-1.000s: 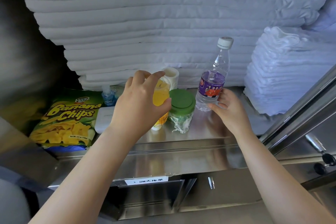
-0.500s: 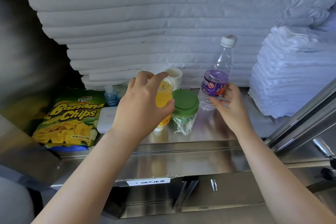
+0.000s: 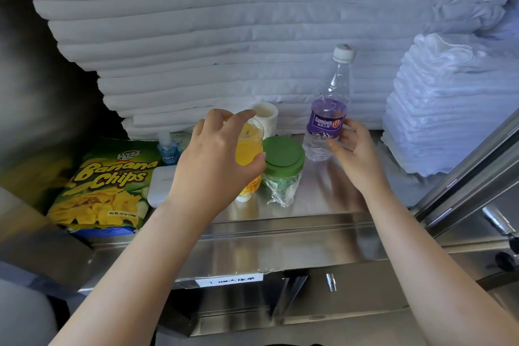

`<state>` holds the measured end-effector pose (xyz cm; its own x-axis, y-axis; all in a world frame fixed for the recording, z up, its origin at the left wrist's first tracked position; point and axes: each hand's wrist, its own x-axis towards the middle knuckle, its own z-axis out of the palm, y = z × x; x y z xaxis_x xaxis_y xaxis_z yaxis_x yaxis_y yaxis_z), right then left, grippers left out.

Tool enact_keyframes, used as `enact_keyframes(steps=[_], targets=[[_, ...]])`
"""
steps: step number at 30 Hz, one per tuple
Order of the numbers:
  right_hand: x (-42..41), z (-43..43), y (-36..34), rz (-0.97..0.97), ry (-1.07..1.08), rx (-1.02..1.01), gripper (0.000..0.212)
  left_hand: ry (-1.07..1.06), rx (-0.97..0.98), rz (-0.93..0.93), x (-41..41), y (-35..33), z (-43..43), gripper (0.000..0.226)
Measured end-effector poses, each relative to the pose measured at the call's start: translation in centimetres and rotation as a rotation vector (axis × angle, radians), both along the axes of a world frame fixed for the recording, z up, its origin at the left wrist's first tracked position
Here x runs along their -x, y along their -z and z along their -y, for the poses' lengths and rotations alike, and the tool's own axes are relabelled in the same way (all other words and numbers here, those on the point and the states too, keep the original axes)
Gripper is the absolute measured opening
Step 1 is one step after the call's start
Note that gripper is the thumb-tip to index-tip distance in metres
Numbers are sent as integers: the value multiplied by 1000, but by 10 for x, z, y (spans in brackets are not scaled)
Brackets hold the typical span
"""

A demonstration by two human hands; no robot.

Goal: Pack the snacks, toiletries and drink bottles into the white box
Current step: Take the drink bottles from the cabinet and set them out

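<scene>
Two bottles stand upright on the steel shelf [image 3: 323,199]. The orange juice bottle [image 3: 248,146] is gripped by the left hand [image 3: 213,166], and the water bottle [image 3: 327,121], labelled "Samwell", by the right hand [image 3: 354,154]. "Banana Chips" is read on the bag [image 3: 104,191] further left. No white box is seen.

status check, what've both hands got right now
Left hand curled round orange juice bottle. Right hand grips water bottle. Green-lidded jar sits between the bottles, tight against the juice.
</scene>
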<state>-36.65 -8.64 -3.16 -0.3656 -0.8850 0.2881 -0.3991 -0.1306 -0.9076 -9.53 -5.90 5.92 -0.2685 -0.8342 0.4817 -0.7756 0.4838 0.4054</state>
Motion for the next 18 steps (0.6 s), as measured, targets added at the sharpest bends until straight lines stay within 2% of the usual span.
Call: enact_keyframes(steps=[7, 18], targets=[[-13, 6, -5, -179, 116, 20, 41, 3, -6, -10, 0, 0, 0, 61], [-23, 28, -7, -39, -56, -1, 43, 13, -10, -10, -1, 0, 2, 61]])
